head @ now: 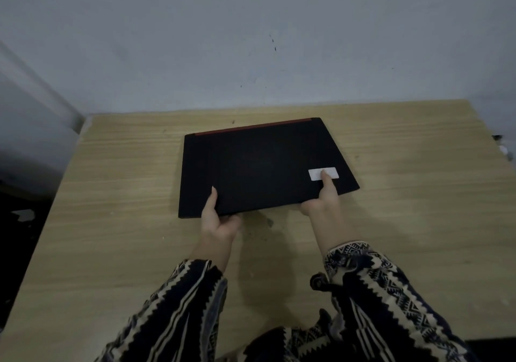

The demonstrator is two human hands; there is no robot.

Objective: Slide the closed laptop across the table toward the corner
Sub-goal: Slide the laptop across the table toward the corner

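A closed black laptop [259, 163] with a red strip along its far edge and a white sticker [317, 172] near its right front corner lies on the light wooden table [117, 194]. My left hand [216, 219] grips the laptop's near edge toward the left, thumb on the lid. My right hand [322, 202] grips the near edge toward the right, with its thumb resting on the white sticker. The fingers of both hands are hidden under the laptop's edge.
A grey wall [251, 40] runs along the table's far edge. The table's far left corner [92, 118] meets the wall beside a pale vertical frame [36, 87]. Dark floor shows off the left edge. Small objects sit at the table's right edge [502, 146].
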